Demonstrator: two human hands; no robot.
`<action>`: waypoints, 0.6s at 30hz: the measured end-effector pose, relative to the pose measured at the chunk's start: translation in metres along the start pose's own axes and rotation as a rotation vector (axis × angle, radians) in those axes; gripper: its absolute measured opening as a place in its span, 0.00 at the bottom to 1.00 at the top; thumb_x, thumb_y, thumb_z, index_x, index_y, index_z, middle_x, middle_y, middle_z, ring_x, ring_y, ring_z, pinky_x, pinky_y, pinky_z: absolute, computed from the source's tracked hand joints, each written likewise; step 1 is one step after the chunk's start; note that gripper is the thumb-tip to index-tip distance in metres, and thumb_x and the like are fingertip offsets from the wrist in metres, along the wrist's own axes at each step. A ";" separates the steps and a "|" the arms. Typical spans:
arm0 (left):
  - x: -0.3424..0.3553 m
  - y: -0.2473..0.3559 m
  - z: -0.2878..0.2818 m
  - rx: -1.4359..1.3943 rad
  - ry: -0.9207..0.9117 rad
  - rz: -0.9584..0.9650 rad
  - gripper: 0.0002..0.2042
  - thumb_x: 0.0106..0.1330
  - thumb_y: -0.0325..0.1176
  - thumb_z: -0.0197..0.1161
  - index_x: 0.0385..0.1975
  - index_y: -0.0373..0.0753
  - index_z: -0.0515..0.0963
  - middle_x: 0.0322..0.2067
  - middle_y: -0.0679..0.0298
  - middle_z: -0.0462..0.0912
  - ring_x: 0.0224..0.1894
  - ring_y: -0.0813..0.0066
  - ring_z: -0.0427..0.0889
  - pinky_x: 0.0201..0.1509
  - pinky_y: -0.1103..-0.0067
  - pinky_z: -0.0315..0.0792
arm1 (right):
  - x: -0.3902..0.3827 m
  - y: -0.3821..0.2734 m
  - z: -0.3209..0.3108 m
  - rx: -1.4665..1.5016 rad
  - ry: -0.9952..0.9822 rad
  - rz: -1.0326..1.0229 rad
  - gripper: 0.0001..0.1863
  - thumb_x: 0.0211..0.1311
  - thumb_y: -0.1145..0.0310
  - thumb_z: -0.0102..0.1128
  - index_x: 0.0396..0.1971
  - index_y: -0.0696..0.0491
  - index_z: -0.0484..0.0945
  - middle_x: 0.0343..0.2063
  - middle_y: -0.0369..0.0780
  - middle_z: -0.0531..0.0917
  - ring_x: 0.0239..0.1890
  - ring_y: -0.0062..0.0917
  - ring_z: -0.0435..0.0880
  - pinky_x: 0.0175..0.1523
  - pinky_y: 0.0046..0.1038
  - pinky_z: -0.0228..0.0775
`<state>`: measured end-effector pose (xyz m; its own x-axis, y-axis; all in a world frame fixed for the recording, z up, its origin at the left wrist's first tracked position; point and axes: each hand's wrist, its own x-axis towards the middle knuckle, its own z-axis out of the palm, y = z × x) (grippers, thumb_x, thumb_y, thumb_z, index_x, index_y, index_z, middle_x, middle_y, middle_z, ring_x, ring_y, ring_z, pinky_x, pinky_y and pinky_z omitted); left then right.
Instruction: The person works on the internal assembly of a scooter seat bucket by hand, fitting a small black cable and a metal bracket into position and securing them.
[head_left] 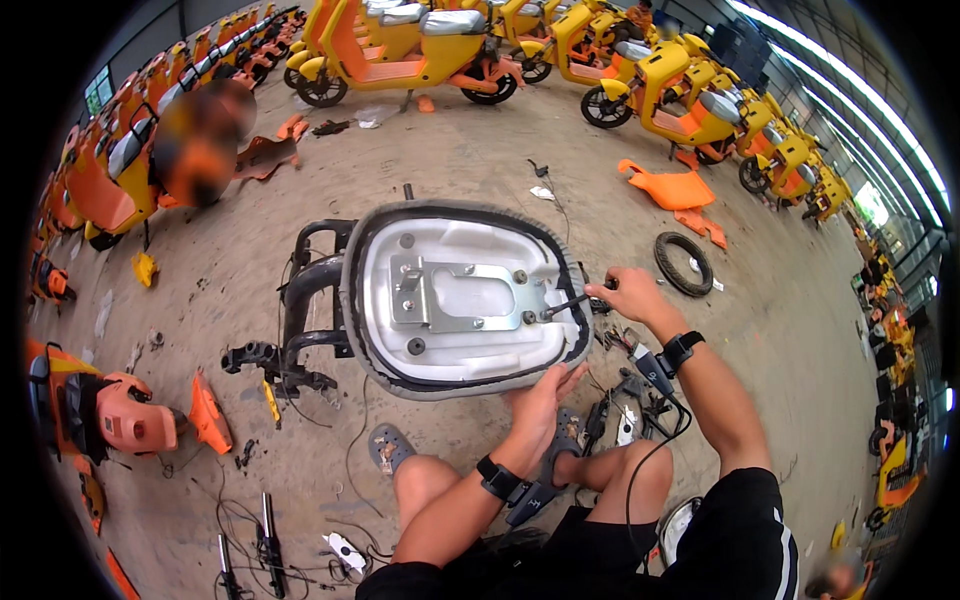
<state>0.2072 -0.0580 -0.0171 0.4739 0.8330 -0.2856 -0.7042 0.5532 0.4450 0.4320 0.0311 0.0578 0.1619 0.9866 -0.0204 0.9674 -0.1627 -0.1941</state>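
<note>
An upturned scooter seat lies over a black tubular frame, its white underside facing up. A silver metal bracket is on that underside, with several dark bolts or rubber feet around it. My left hand holds the seat's near right rim; some of its fingers are hidden by the edge. At the seat's right side my right hand is closed around a dark screwdriver. The tool's thin tip meets the bracket's right end, and its handle is mostly covered by my fingers.
Yellow scooters stand in rows behind and along the left. A tyre and orange panels lie at the right. Cables and shock absorbers are scattered near my feet. Another person, blurred, is at the left.
</note>
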 end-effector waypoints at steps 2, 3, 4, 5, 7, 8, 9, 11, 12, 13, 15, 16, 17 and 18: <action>-0.001 0.000 0.005 -0.008 0.050 0.006 0.13 0.67 0.22 0.53 0.49 0.27 0.71 0.47 0.55 0.80 0.51 0.58 0.82 0.59 0.73 0.76 | -0.009 0.002 0.002 0.017 0.043 0.006 0.36 0.52 0.35 0.62 0.28 0.62 0.82 0.24 0.54 0.82 0.33 0.48 0.83 0.40 0.42 0.74; -0.005 0.004 0.011 0.004 0.062 0.015 0.13 0.66 0.22 0.54 0.49 0.26 0.71 0.47 0.55 0.80 0.50 0.57 0.82 0.58 0.73 0.77 | -0.014 0.003 0.002 0.019 0.045 0.026 0.36 0.52 0.35 0.62 0.27 0.62 0.83 0.24 0.54 0.82 0.33 0.48 0.83 0.40 0.42 0.74; -0.006 0.006 0.015 0.016 0.074 0.025 0.13 0.66 0.21 0.54 0.49 0.26 0.71 0.47 0.54 0.80 0.49 0.57 0.83 0.57 0.72 0.78 | -0.019 0.004 0.001 0.021 0.048 0.048 0.36 0.52 0.35 0.62 0.26 0.62 0.83 0.23 0.54 0.82 0.32 0.48 0.83 0.40 0.42 0.74; -0.005 0.006 0.011 0.013 0.066 0.040 0.13 0.66 0.21 0.54 0.50 0.26 0.71 0.47 0.54 0.80 0.49 0.56 0.83 0.56 0.72 0.79 | -0.024 -0.002 0.002 0.029 0.066 0.059 0.35 0.52 0.36 0.63 0.25 0.62 0.83 0.22 0.54 0.82 0.31 0.49 0.83 0.40 0.43 0.74; -0.001 0.004 0.004 0.007 0.050 0.071 0.14 0.65 0.20 0.54 0.50 0.25 0.70 0.47 0.53 0.80 0.47 0.55 0.84 0.55 0.71 0.80 | -0.032 -0.010 0.002 0.059 0.086 0.096 0.35 0.52 0.37 0.63 0.25 0.62 0.82 0.22 0.54 0.82 0.31 0.49 0.83 0.39 0.43 0.74; -0.002 0.003 0.004 0.015 0.050 0.074 0.14 0.65 0.20 0.54 0.50 0.25 0.70 0.47 0.52 0.80 0.47 0.55 0.83 0.55 0.71 0.80 | -0.036 -0.011 0.003 0.073 0.092 0.116 0.35 0.52 0.37 0.63 0.24 0.63 0.82 0.22 0.54 0.82 0.31 0.49 0.83 0.39 0.43 0.74; -0.002 0.003 0.005 0.024 0.051 0.078 0.14 0.65 0.20 0.53 0.50 0.25 0.70 0.47 0.52 0.80 0.48 0.55 0.83 0.56 0.71 0.80 | -0.040 -0.011 0.004 0.072 0.093 0.115 0.35 0.53 0.37 0.63 0.24 0.64 0.82 0.21 0.54 0.81 0.31 0.48 0.83 0.39 0.43 0.74; -0.002 0.004 0.007 0.039 0.046 0.080 0.14 0.65 0.20 0.53 0.51 0.25 0.70 0.47 0.52 0.80 0.48 0.55 0.83 0.57 0.71 0.80 | -0.047 -0.007 0.007 0.076 0.105 0.115 0.35 0.53 0.38 0.63 0.24 0.64 0.82 0.21 0.54 0.81 0.31 0.48 0.83 0.39 0.43 0.74; -0.003 0.004 0.009 0.046 0.040 0.077 0.14 0.66 0.20 0.53 0.51 0.25 0.70 0.47 0.52 0.80 0.48 0.55 0.83 0.57 0.71 0.80 | -0.050 -0.006 0.009 0.078 0.109 0.115 0.35 0.54 0.38 0.63 0.24 0.64 0.82 0.21 0.54 0.81 0.31 0.48 0.83 0.39 0.43 0.74; -0.003 0.004 0.009 0.053 0.034 0.074 0.14 0.66 0.20 0.53 0.51 0.25 0.70 0.47 0.52 0.80 0.48 0.55 0.83 0.57 0.71 0.80 | -0.054 -0.005 0.010 0.087 0.100 0.133 0.34 0.54 0.39 0.62 0.24 0.63 0.82 0.21 0.54 0.81 0.31 0.48 0.83 0.38 0.43 0.74; -0.001 0.004 0.006 0.027 0.038 0.061 0.15 0.65 0.18 0.53 0.51 0.24 0.68 0.48 0.51 0.78 0.48 0.55 0.83 0.57 0.69 0.80 | -0.058 -0.007 0.009 0.100 0.086 0.159 0.33 0.55 0.40 0.62 0.24 0.62 0.82 0.21 0.54 0.81 0.31 0.48 0.83 0.38 0.43 0.73; 0.000 0.004 0.004 0.014 0.041 0.055 0.16 0.64 0.17 0.54 0.52 0.24 0.66 0.48 0.51 0.77 0.47 0.55 0.82 0.56 0.67 0.81 | -0.061 -0.009 0.009 0.100 0.096 0.158 0.32 0.56 0.40 0.62 0.24 0.62 0.82 0.21 0.53 0.81 0.31 0.48 0.83 0.38 0.43 0.73; 0.000 0.003 0.003 0.015 0.038 0.056 0.16 0.64 0.17 0.54 0.52 0.24 0.66 0.48 0.51 0.77 0.48 0.55 0.82 0.57 0.67 0.81 | -0.066 -0.010 0.011 0.101 0.105 0.158 0.32 0.56 0.41 0.62 0.24 0.62 0.83 0.21 0.53 0.81 0.31 0.48 0.83 0.38 0.43 0.73; 0.000 0.003 0.002 0.017 0.034 0.058 0.16 0.64 0.17 0.54 0.52 0.24 0.66 0.49 0.51 0.77 0.48 0.55 0.82 0.57 0.67 0.81 | -0.069 -0.011 0.012 0.101 0.115 0.157 0.31 0.57 0.41 0.62 0.24 0.61 0.83 0.21 0.53 0.81 0.31 0.48 0.83 0.38 0.43 0.73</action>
<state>0.2061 -0.0564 -0.0136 0.4137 0.8638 -0.2877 -0.7210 0.5038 0.4757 0.4081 -0.0347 0.0496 0.3359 0.9404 0.0522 0.9049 -0.3068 -0.2951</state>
